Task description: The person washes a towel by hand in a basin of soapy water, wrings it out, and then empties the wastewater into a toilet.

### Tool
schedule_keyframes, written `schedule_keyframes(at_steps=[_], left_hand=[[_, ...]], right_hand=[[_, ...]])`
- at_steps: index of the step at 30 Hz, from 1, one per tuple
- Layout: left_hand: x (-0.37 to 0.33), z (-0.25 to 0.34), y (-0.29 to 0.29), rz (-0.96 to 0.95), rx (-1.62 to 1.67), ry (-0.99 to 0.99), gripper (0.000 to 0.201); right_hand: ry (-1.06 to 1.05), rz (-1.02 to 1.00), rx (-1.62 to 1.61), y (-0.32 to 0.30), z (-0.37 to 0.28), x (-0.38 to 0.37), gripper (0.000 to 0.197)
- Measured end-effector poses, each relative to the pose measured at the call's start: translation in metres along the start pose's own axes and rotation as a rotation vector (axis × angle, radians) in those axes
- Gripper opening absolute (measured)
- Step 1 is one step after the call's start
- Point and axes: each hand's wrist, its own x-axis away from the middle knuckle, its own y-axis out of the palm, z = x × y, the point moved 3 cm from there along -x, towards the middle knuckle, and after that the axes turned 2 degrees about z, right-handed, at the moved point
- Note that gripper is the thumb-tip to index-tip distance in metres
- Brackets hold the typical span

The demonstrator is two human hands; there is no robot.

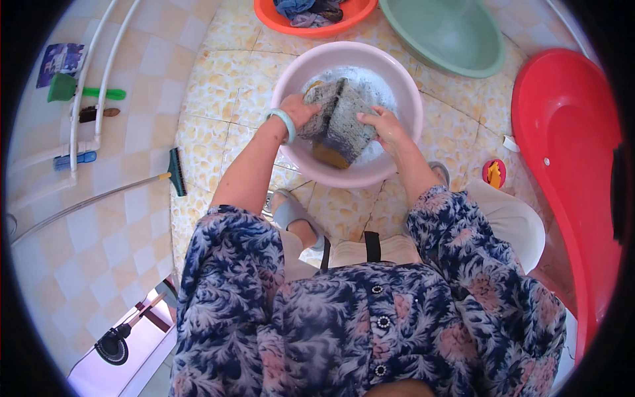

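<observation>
A grey, speckled, thick fabric piece (350, 119) with a dark line down its middle and mustard-yellow parts is spread over a pale pink basin (413, 109). I cannot tell what kind of article it is. My left hand (301, 111), with a pale green bangle at the wrist, is closed on its left side. On the opposite edge my right hand (383, 126) grips it, thumb on top and fingers partly hidden beneath. Whitish suds or wet sheen (374, 83) show inside the basin behind the fabric.
An orange basin (317, 30) of dark clothes and a green basin (440, 40) stand beyond. At right are a red tub (562, 132) and a small red dish (494, 173). A squeegee (176, 173), pipes (86, 79) and brushes (99, 115) are along the left wall.
</observation>
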Motion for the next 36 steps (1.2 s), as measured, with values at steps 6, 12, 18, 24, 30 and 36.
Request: schedule_keyframes(at_steps=[6,12,18,24,30,36], left_hand=[[0.006,0.02,-0.047,0.212,-0.097,0.046,0.049],[0.009,0.061,-0.09,0.376,-0.274,0.023,0.053],[0.021,0.081,-0.134,0.429,-0.219,0.074,0.047],[0.043,0.109,-0.165,0.369,-0.333,0.102,0.048],[0.053,0.123,-0.197,0.523,-0.722,0.027,0.054],[0.065,0.118,-0.193,0.502,-0.825,0.089,0.051]], right_hand=[[-0.167,0.023,0.101,0.011,-0.045,0.02,0.057],[-0.461,0.067,0.055,0.009,-0.07,-0.005,0.032],[-0.761,0.098,0.413,0.013,-0.116,-0.002,0.033],[-0.874,0.004,0.375,0.017,-0.157,0.028,0.032],[-0.986,-0.051,0.485,0.023,-0.201,0.05,0.034],[-0.993,0.085,0.678,-0.015,-0.197,0.017,0.033]])
